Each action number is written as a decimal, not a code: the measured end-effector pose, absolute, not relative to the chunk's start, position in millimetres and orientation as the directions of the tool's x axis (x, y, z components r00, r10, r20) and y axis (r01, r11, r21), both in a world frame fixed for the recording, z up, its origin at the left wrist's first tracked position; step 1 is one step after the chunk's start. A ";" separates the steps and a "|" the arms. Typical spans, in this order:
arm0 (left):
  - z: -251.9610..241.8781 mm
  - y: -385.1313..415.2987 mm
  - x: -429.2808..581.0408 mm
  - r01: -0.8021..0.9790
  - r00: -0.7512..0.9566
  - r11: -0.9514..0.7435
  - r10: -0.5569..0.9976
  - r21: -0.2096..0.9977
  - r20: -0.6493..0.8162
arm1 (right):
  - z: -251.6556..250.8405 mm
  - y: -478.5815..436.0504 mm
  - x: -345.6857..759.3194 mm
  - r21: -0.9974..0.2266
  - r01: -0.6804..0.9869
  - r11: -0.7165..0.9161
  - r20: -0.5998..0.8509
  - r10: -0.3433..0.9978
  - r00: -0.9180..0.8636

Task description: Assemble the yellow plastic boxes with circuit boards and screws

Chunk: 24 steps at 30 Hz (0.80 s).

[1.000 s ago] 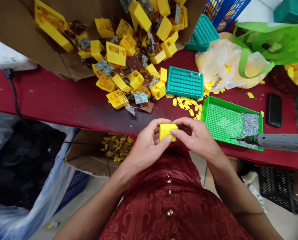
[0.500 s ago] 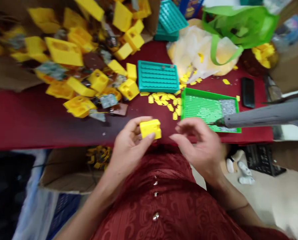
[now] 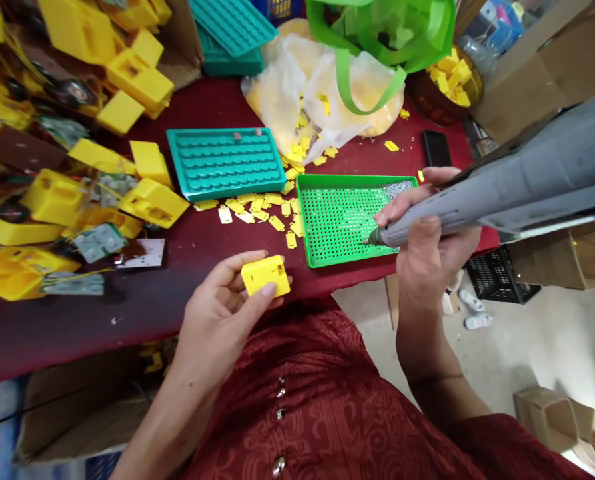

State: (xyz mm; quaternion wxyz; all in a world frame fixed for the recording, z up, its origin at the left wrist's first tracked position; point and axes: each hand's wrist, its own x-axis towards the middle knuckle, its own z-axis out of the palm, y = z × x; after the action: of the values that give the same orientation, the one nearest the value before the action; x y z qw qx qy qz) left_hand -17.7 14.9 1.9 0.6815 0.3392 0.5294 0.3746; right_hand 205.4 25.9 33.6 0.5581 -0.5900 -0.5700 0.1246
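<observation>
Between thumb and fingers, my left hand (image 3: 232, 293) holds a small yellow plastic casing (image 3: 266, 276) just above the table's front edge. My right hand (image 3: 434, 247) is wrapped round the front part of a grey electric screwdriver (image 3: 457, 200). The tool's tip points left, over the green perforated screw tray (image 3: 304, 253). Small silver screws (image 3: 397, 190) are heaped in that tray's far right corner, with more scattered across its holes. Loose yellow tabs (image 3: 277, 223) lie on the red cloth left of the tray.
Yellow housings with wires and circuit boards (image 3: 97, 240) pile up on the left. A teal ridged tray (image 3: 177, 190) sits behind the loose tabs. Farther back are a white plastic bag (image 3: 282, 67), a green bag (image 3: 427, 40), a bowl of yellow parts (image 3: 422, 93) and a black phone (image 3: 436, 148).
My right hand has moved right and closed round the electric screwdriver. My left hand still holds the yellow casing. The view has shifted to the right.
</observation>
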 end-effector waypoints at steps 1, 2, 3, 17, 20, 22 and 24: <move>1.9 14.5 -15.4 -0.154 0.162 0.495 0.866 0.855 -0.473 | 31.5 28.5 205.5 -0.816 0.505 0.280 0.489 0.801 0.346; 2.0 14.2 -13.2 -0.154 0.165 0.501 0.863 0.851 -0.478 | 29.3 29.9 206.7 -0.827 0.495 0.266 0.479 0.795 0.373; 2.1 13.9 -11.1 -0.155 0.168 0.506 0.860 0.848 -0.482 | 27.0 30.2 208.9 -0.831 0.505 0.234 0.465 0.790 0.400; 0.8 15.6 0.4 -0.129 0.180 0.525 0.846 0.841 -0.501 | -2.8 39.5 221.8 -0.832 0.301 0.465 0.549 0.617 0.563; -0.1 15.2 -0.7 -0.127 0.183 0.526 0.846 0.841 -0.501 | -1.4 39.7 221.6 -0.840 0.313 0.444 0.540 0.615 0.575; 0.2 14.9 -1.0 -0.127 0.184 0.529 0.844 0.839 -0.504 | -0.9 39.1 222.3 -0.846 0.341 0.410 0.532 0.618 0.579; 1.3 14.9 -1.0 -0.123 0.183 0.530 0.843 0.839 -0.506 | -1.3 38.5 222.9 -0.846 0.363 0.389 0.532 0.622 0.575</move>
State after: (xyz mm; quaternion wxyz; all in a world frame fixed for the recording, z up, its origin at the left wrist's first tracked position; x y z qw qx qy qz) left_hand -1.0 14.9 1.3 0.6918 0.3360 0.5353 0.3492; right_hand 222.9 38.5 -1.3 0.7002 -0.5449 -0.4519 0.0921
